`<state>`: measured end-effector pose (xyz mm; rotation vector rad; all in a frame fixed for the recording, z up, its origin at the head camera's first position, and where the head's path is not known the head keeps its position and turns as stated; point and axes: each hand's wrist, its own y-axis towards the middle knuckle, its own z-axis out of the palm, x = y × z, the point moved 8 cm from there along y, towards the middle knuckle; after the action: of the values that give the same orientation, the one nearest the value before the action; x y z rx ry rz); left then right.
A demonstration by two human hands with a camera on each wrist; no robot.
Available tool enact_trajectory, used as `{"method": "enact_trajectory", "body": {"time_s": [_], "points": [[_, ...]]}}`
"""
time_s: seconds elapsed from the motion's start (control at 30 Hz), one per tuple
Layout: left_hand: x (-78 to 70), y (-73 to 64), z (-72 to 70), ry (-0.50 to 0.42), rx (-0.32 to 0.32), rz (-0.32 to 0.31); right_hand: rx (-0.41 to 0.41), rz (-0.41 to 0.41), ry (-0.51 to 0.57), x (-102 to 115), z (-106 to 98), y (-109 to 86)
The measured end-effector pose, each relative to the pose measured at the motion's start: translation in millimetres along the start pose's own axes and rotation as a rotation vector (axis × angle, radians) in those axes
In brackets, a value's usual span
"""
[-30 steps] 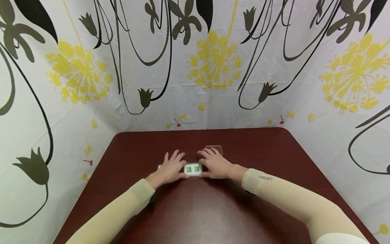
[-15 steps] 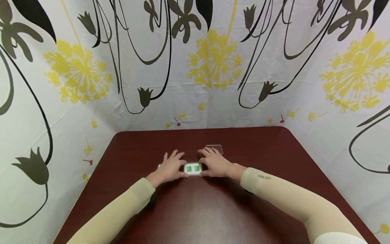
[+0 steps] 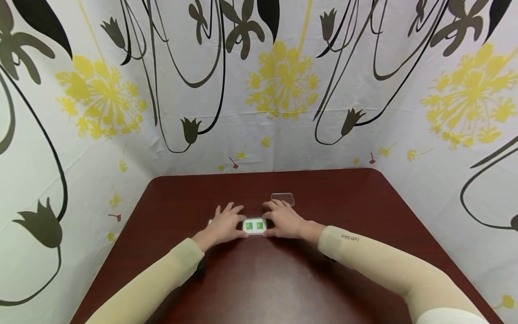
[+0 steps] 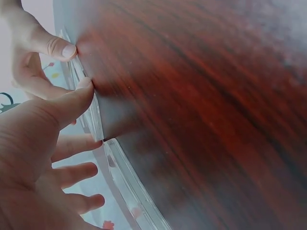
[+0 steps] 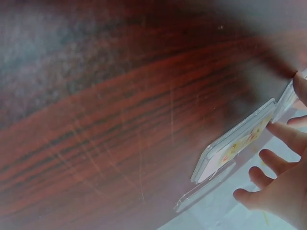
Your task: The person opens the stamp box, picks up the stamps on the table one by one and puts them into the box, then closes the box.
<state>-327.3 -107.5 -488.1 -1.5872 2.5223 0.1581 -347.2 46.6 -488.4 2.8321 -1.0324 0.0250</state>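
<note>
A small flat clear case (image 3: 254,226) with a white face and two green squares lies on the table between the hands. My left hand (image 3: 222,226) pinches its left end, thumb on the near edge and index finger on the far one. At the other end, my right hand (image 3: 286,222) pinches it likewise. The left wrist view shows both thumbs along the near edge of the clear case (image 4: 86,103). Another clear case (image 4: 132,187) lies beside it, under the left fingers. Near the right fingers is a case with a yellow and red picture (image 5: 240,143).
A clear plastic lid or cover (image 3: 283,198) lies beyond the right hand; its content cannot be told. The dark red table (image 3: 259,279) has rounded far corners. A flower-printed cloth (image 3: 259,153) hangs behind and at both sides.
The head view shifts very slightly. Both hands keep their hold on the case with the green squares, and nothing on the table visibly moves.
</note>
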Motion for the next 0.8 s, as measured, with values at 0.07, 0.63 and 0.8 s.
{"method": "enact_trajectory", "body": {"time_s": [0.07, 0.63, 0.8], "points": [[-0.6, -0.8, 0.4, 0.014, -0.001, 0.003, 0.0, 0.011, -0.012, 0.0, 0.5, -0.2], [0.3, -5.9, -5.3, -0.001, -0.024, -0.014, 0.028, 0.082, 0.029, -2.9, -5.5, -5.7], [-3.3, -2.8, -14.5, -0.018, -0.056, -0.005, -0.014, 0.086, 0.056, -9.6, -15.8, -7.5]]}}
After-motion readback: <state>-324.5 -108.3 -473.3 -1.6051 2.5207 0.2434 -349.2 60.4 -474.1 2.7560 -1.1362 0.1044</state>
